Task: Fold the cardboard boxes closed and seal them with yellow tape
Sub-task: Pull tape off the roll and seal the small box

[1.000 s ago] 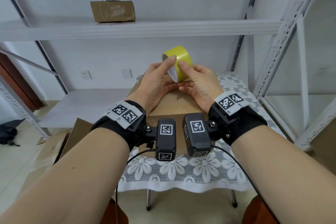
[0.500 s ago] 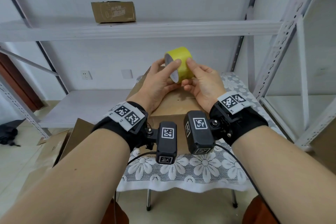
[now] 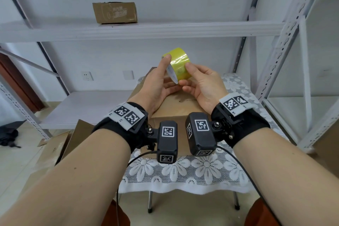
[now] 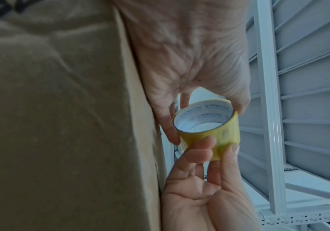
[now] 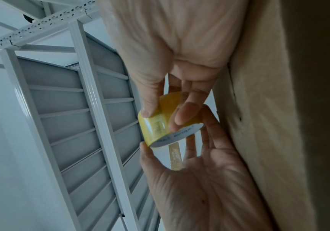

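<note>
Above the closed cardboard box (image 3: 176, 105) on the tabletop (image 3: 201, 170), I hold the yellow tape roll (image 3: 178, 65) between my left hand (image 3: 157, 86) and right hand (image 3: 203, 84), both grips pinching it, flaps apparently folded, no tape laid yet.

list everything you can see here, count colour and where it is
roll of yellow tape: 1, yellow with white core, held up between both hands
closed cardboard box: 1, brown, on the small table under the hands
small cardboard box: 1, brown, on the upper shelf
flattened cardboard: some, brown, on the floor at left
white lace tablecloth: 1, over the table
metal shelving rack: white-grey, behind and at right
wall sockets: 2, white
left hand: 1, holds the roll
right hand: 1, holds the roll
</note>
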The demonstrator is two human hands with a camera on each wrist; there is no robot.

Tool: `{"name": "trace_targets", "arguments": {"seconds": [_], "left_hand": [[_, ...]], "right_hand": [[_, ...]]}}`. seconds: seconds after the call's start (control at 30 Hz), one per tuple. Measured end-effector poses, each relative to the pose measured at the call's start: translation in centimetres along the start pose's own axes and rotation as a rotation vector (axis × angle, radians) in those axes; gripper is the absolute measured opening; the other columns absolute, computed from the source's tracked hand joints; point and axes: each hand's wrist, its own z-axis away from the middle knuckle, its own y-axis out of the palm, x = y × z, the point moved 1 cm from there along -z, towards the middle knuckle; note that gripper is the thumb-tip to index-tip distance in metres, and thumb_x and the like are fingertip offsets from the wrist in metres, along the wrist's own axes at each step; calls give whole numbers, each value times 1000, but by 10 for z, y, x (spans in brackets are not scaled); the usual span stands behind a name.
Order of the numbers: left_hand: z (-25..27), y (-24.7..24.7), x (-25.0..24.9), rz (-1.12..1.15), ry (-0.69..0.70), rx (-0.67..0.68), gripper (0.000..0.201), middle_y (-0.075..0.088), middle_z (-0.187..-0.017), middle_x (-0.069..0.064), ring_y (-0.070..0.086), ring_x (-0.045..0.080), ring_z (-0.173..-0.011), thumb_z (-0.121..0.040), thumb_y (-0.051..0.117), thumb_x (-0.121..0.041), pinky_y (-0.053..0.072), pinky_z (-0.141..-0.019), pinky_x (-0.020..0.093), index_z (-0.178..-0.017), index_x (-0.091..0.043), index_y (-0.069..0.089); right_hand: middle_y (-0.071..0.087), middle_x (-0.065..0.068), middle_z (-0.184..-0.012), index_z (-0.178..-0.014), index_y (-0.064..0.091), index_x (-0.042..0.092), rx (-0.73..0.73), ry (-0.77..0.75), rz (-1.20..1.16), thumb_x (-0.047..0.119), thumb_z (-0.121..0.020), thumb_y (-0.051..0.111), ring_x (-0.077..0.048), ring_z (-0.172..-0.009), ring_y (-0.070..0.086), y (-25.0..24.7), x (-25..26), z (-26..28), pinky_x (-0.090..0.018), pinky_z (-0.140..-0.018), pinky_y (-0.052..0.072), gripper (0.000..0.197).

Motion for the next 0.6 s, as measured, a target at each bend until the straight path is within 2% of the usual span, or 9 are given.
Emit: {"name": "trace_targets", "arguments": {"seconds": [0.07,0.1,0.17,0.27,0.37,0.47,0.53,0.6], "left_hand": [[1,1,0,-4,1,13,37,72,-101,14,71,26,-92,-94,57,-43,57,-86,38,-110,-9,62],[1,2,0,3,-2,18,41,71,-105,16,71,27,-95,-93,61,-40,57,-89,39,-115,-7,60],[2,2,1,21,2,20,59,67,-117,20,69,32,-103,-86,71,-37,55,-93,43,-128,-1,50],[1,0,1,51,13,10,70,63,-124,22,68,35,-106,-77,78,-34,52,-97,48,-131,-1,45],[0,-1,2,59,-1,10,58,63,-123,23,68,34,-106,-86,72,-34,54,-95,45,-128,0,49],[-2,-1,2,37,-8,4,43,68,-113,21,69,32,-102,-92,62,-39,57,-88,40,-118,-4,59],[-2,0,1,43,-6,5,44,71,-107,18,70,30,-97,-93,58,-44,57,-85,39,-114,-5,62],[-3,-1,2,48,-8,-1,50,71,-106,18,70,29,-97,-94,55,-47,57,-82,37,-118,-5,61]], "right_hand": [[67,-10,-76,-85,64,9,-16,-1,22,17,-88,67,-14,-50,60,0,0,-2,-20,-43,49,9],[66,-10,-75,-82,63,10,-26,-3,52,19,-86,69,-14,-49,58,-1,0,-2,-21,-43,48,11],[64,-8,-73,-78,61,13,-37,-10,129,22,-83,72,-13,-49,55,0,-2,-4,-21,-43,45,16],[64,-6,-74,-76,61,15,-41,-20,184,25,-81,75,-12,-49,53,2,-4,-5,-21,-43,43,18],[64,-5,-77,-81,62,13,-23,-28,200,17,-80,75,-11,-52,54,2,-5,-4,-20,-46,44,13],[62,-5,-78,-87,64,10,6,-35,199,7,-80,74,-11,-54,54,2,-5,-3,-19,-48,47,13],[62,-5,-77,-87,64,9,31,-32,178,4,-80,72,-11,-54,55,2,-4,-2,-19,-48,48,12],[61,-5,-76,-86,63,8,43,-25,159,2,-81,71,-11,-53,56,2,-4,-1,-19,-49,51,11]]}}
